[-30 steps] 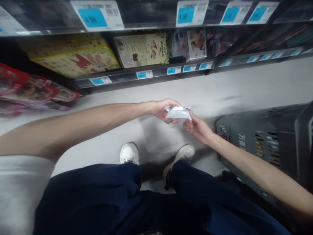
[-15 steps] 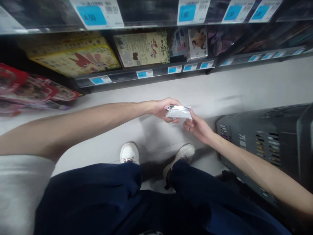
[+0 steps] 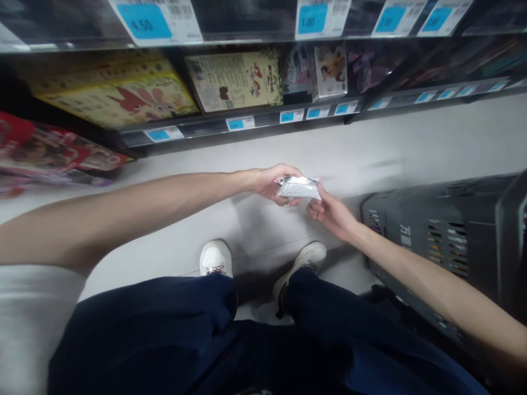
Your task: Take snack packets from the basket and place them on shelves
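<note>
A small silvery-white sealed packet with pink at its ends is held level between both hands, above the pale floor. My left hand is closed around its left end, with fingers reaching beneath it. At the packet's right end, my right hand pinches the corner, thumb on top and the other fingers curled under. The print on the packet is too blurred to read, and what it contains is hidden.
A dark shelf edge with price labels runs across ahead, bearing a yellow box and a cream box. Red packages lie at left. A grey slotted basket stands at right. My white shoes are below.
The view has shifted very slightly, so the shelf and basket sit a little further left. Both hands keep the same hold on the packet.
</note>
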The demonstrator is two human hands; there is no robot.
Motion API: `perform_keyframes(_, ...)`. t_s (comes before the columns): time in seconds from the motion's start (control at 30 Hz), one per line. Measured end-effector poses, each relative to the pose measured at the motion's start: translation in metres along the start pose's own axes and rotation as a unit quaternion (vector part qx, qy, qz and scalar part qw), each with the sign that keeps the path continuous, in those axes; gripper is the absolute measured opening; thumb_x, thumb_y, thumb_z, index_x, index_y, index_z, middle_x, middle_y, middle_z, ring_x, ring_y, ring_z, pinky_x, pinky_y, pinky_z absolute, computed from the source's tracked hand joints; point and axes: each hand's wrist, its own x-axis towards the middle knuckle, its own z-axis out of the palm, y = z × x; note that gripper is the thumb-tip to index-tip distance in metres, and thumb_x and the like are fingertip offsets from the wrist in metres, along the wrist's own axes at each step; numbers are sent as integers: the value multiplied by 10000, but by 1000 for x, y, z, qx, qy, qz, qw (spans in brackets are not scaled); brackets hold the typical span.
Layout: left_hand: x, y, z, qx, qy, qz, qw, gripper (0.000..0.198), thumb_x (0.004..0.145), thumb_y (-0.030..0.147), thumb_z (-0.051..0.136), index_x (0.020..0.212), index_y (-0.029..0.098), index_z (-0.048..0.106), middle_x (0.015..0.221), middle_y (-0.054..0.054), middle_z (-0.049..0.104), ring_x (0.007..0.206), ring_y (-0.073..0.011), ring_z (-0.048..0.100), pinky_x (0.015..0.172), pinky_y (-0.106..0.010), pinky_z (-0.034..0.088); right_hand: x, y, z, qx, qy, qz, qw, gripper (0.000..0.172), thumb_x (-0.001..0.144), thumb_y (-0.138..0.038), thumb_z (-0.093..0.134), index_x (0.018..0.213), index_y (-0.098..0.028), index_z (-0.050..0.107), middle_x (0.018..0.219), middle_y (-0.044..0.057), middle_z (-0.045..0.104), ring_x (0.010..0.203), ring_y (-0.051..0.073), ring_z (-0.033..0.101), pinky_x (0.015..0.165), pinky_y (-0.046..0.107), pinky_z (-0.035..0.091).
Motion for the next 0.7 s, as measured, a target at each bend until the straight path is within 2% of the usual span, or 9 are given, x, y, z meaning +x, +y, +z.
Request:
perform_keyframes(0.13, 1, 0, -3, 9, -24, 13, 1000, 541, 853, 521, 449, 785, 66, 733, 637, -167, 674, 340, -145, 475, 254, -217, 316, 1, -1, 1, -1, 2, 1, 1000, 560, 813, -684, 711, 624, -240, 427, 549, -57, 298, 573, 147, 397, 606, 310, 370)
perform_keyframes(0.3, 1, 1, -2, 11, -22, 17, 1000, 511, 851, 499, 462, 770, 66, 721, 633, -164, 670, 341, -140, 471, 256, -213, 311, 1, -2, 2, 0, 8, -4, 1000, 576, 777, -704, 732, 626, -241, 424, 548, -58, 301, 567, 144, 396, 592, 303, 379)
perform_keyframes(0.43, 0, 2, 3, -3, 6, 10, 1000, 496, 853, 488, 470, 764, 69, 719, 625, -152, 659, 373, -136, 483, 274, -200, 308, 0, -2, 2, -5, 15, -1, 1000, 596, 755, -729, 734, 623, -236, 427, 546, -60, 295, 565, 137, 396, 573, 285, 376)
perform_keyframes(0.7, -8, 7, 16, -15, 75, 3, 997, 453, 846, 466, 490, 747, 80, 704, 622, -144, 653, 401, -139, 480, 326, -224, 326, 1, -3, 4, 13, 15, -11, 1000, 546, 764, -655, 780, 656, -220, 467, 553, -75, 329, 550, 107, 407, 569, 255, 378)
